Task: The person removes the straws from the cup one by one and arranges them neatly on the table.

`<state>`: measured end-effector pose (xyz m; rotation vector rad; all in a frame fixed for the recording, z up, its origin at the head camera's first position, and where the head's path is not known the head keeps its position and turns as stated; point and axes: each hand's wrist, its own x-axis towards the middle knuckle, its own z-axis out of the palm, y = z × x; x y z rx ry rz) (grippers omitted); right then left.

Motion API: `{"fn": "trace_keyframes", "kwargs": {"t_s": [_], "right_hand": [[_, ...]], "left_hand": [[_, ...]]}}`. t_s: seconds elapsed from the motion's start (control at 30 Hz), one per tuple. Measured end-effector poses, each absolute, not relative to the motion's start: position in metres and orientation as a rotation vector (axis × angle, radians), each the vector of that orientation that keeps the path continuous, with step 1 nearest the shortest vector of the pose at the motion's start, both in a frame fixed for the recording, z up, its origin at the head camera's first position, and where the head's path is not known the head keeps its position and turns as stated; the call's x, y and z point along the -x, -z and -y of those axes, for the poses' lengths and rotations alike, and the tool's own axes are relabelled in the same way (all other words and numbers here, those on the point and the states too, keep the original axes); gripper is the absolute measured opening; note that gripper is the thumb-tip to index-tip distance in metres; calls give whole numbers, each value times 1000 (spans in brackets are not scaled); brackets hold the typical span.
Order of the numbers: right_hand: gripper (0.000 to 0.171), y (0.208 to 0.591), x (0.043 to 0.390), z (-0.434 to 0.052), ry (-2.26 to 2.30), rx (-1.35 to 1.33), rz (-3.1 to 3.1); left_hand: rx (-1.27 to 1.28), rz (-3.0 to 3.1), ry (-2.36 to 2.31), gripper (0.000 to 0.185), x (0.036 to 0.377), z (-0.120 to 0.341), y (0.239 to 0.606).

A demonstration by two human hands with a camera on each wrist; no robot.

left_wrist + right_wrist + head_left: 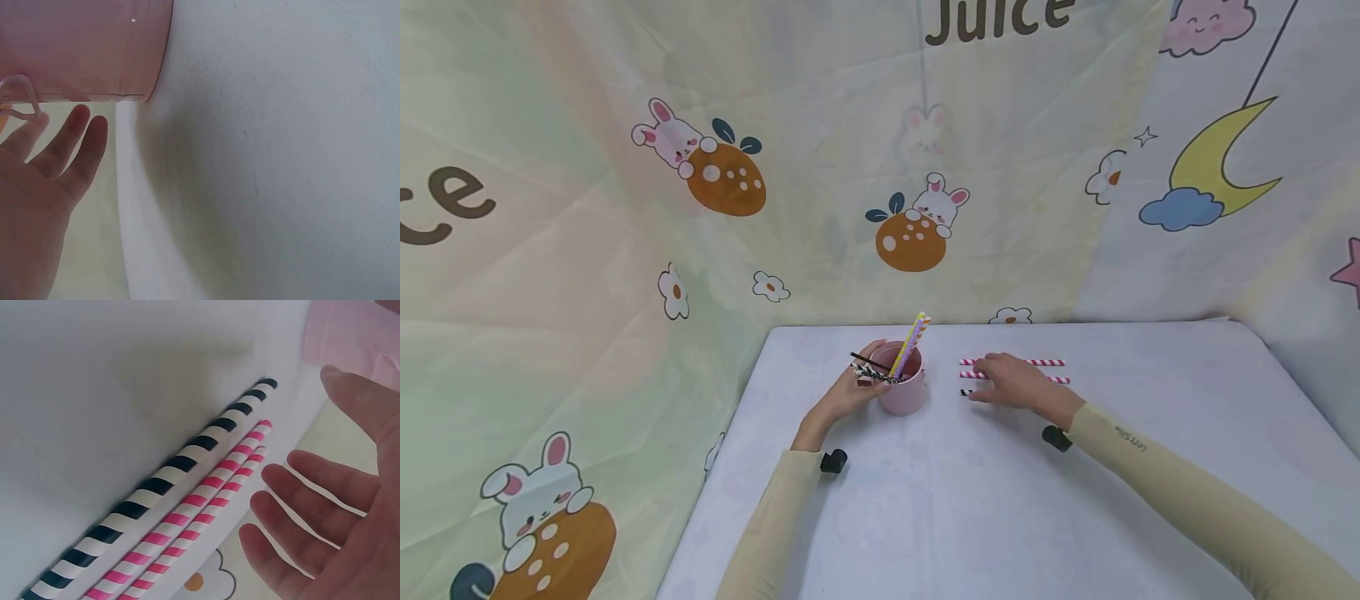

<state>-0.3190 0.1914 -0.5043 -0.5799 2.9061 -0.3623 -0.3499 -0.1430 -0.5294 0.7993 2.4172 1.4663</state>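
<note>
A pink cup (904, 400) stands on the table, with a yellow straw, a purple one and an orange-striped one leaning right in it. Several dark and black-and-white straws (874, 372) lean over its left rim. My left hand (847, 395) holds the cup's left side, thumb in front and fingers behind; in the left wrist view some fingers stretch below the cup's small loop (25, 94). Over the straws on the table hovers my right hand (1017, 385), fingers spread and holding nothing. Under it lie two pink-and-white straws (187, 509) and a black-and-white straw (181, 464), side by side.
The white table (940, 508) ends at a back edge against a printed cloth wall (820, 167) with rabbits and flowers. Cloth also hangs on the left and right. A small black camera (833, 461) sits at the left wrist, another camera (1057, 438) at the right.
</note>
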Motion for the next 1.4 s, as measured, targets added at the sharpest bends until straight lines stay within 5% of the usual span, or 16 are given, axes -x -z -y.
{"fn": "trace_keyframes", "kwargs": {"t_s": [0.57,0.97,1.4], "right_hand": [[97,485,334,-183,681,399,-2756],[101,480,345,-175,1110,323,-2586],[73,481,345,-145,1674,317,-2203]], "left_hand": [[-773,-2441,-1517,83,352,141,541],[-799,-2427,-1529,86,354,143,541],[-808,-2456,-1528,82,355,143,543]]}}
